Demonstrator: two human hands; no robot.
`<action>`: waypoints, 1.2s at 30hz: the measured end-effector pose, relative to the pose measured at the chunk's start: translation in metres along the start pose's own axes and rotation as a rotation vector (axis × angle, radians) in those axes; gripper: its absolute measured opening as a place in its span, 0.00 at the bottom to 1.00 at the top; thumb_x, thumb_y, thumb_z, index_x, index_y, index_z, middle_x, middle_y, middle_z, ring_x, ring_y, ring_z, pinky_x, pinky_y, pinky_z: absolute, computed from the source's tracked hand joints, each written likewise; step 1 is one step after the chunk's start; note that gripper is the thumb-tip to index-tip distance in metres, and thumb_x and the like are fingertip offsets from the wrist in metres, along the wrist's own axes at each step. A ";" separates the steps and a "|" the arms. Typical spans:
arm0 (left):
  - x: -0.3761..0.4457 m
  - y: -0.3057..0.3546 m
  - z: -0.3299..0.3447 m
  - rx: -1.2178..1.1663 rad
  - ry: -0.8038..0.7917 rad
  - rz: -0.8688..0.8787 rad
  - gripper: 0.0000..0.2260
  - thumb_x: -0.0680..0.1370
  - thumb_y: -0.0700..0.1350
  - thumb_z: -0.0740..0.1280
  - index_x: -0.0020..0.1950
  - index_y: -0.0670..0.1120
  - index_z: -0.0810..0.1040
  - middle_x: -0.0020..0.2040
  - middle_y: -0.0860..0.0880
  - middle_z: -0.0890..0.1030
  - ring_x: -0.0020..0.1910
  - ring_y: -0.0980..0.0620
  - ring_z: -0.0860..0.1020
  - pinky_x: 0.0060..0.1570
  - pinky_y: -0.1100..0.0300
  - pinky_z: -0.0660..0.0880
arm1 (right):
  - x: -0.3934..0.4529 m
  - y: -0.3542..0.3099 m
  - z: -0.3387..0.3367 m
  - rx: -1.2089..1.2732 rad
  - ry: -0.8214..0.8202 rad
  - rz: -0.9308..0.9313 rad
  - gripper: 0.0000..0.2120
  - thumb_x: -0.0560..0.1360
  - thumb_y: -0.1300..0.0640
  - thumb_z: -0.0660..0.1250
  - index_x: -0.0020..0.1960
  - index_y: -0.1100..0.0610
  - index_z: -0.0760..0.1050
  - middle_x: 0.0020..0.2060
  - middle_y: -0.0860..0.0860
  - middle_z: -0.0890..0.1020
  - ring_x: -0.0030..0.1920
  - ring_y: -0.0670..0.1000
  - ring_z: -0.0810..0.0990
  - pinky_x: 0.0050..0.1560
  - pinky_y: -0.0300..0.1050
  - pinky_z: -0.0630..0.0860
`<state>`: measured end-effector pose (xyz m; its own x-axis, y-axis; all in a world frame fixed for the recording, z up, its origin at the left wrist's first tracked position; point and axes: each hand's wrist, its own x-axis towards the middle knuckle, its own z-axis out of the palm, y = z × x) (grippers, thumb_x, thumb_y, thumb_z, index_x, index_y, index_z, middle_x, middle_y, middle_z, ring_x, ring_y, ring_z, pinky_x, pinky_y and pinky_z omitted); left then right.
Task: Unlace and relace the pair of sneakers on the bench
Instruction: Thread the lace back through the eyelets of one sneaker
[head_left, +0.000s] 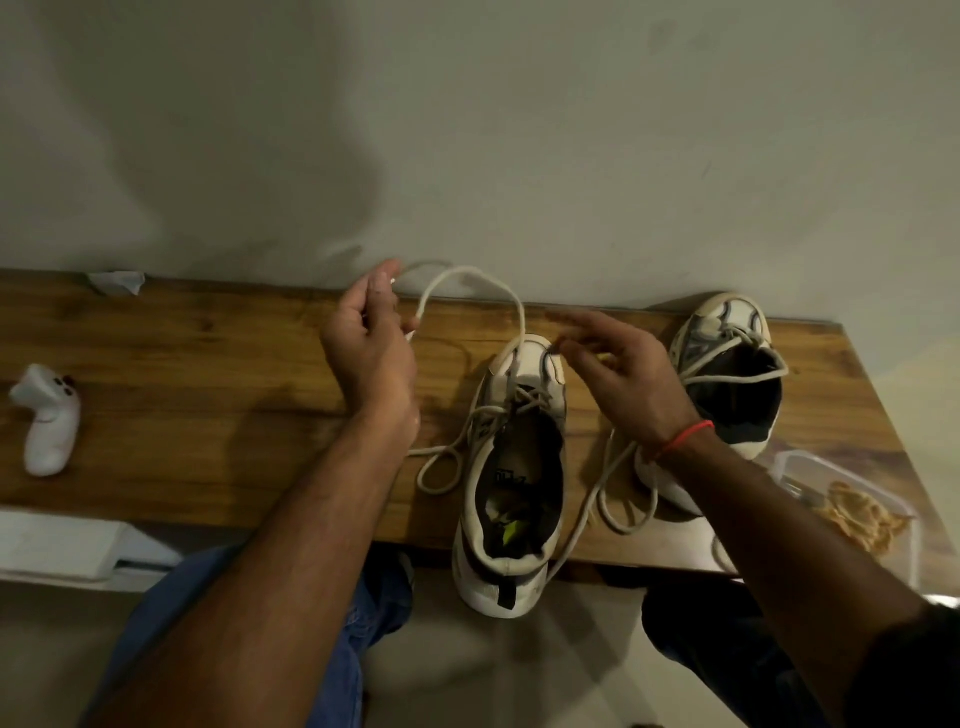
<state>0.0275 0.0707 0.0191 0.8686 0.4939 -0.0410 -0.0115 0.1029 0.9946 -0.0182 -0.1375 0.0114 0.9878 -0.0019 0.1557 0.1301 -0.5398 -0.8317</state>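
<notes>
Two white sneakers stand on the wooden bench (208, 395). The near sneaker (511, 483) has its heel over the front edge and its lace partly loosened. My left hand (371, 338) pinches one end of that white lace (470, 278), which arcs up from the toe toward the wall. My right hand (618, 374) hovers just right of the toe with fingers spread and relaxed; whether it touches the lace is unclear. The far sneaker (727, 384) sits at the right, its lace trailing loose across the bench.
A white hand controller (49, 421) lies at the bench's left end. A clear plastic container (852, 514) with tan contents sits at the right front corner. A scrap of white paper (117, 282) lies against the wall. My knees are below the bench's front edge.
</notes>
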 end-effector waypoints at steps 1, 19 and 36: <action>0.000 -0.001 0.000 0.043 -0.024 0.017 0.11 0.85 0.43 0.63 0.63 0.51 0.82 0.42 0.56 0.81 0.39 0.58 0.77 0.40 0.67 0.77 | -0.001 0.000 -0.002 -0.093 -0.019 0.077 0.11 0.80 0.51 0.66 0.60 0.49 0.80 0.48 0.44 0.83 0.48 0.40 0.81 0.49 0.46 0.80; -0.048 -0.032 0.010 1.004 -0.781 0.218 0.06 0.77 0.50 0.73 0.51 0.50 0.85 0.60 0.53 0.73 0.59 0.58 0.68 0.56 0.61 0.67 | -0.006 0.009 -0.001 0.247 -0.332 0.650 0.08 0.77 0.55 0.70 0.52 0.58 0.82 0.48 0.54 0.85 0.49 0.51 0.85 0.41 0.47 0.83; -0.048 -0.044 0.013 0.938 -0.737 0.259 0.03 0.78 0.46 0.72 0.51 0.50 0.83 0.58 0.55 0.74 0.59 0.59 0.71 0.54 0.63 0.69 | -0.007 0.008 -0.003 0.240 -0.397 0.623 0.08 0.78 0.54 0.68 0.54 0.57 0.81 0.48 0.53 0.86 0.48 0.50 0.86 0.47 0.54 0.84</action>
<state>-0.0075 0.0308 -0.0210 0.9701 -0.2323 -0.0709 -0.1288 -0.7395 0.6607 -0.0242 -0.1445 0.0059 0.8357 0.0811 -0.5431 -0.4887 -0.3410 -0.8030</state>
